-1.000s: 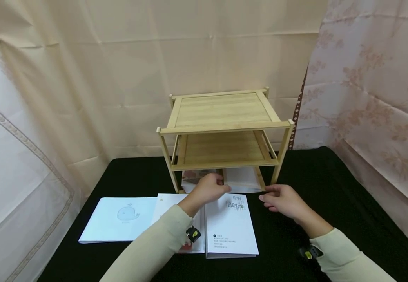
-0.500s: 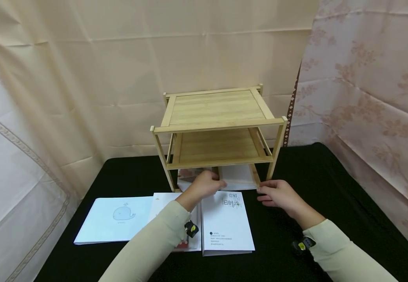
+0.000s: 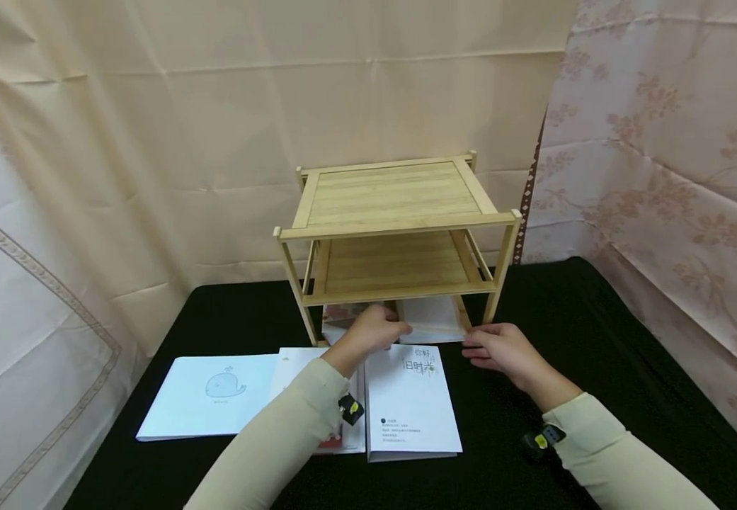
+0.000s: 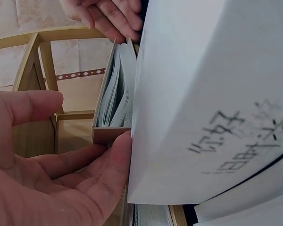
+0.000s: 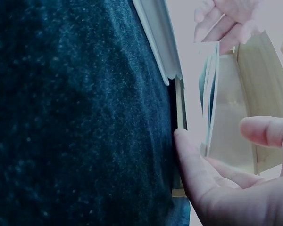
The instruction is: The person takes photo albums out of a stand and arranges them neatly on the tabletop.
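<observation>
A white book lies on the bottom tier of a small wooden rack. My left hand reaches under the middle tier, its fingers against the book's left end; part of the book is hidden behind it. In the left wrist view the book's page edges show between my two hands. My right hand is by the rack's front right foot, its fingertips touching the book's right end. In the right wrist view its thumb stands apart from the other fingers. Neither hand is curled round anything.
Left of that book, another book with a coloured cover sits on the bottom tier. In front lie a white book with printed characters, a partly covered book and a white whale-picture book. Black cloth covers the table.
My right hand has moved slightly inward against the book's right end. The left hand stays nearly in place. The head view has shifted a little.
</observation>
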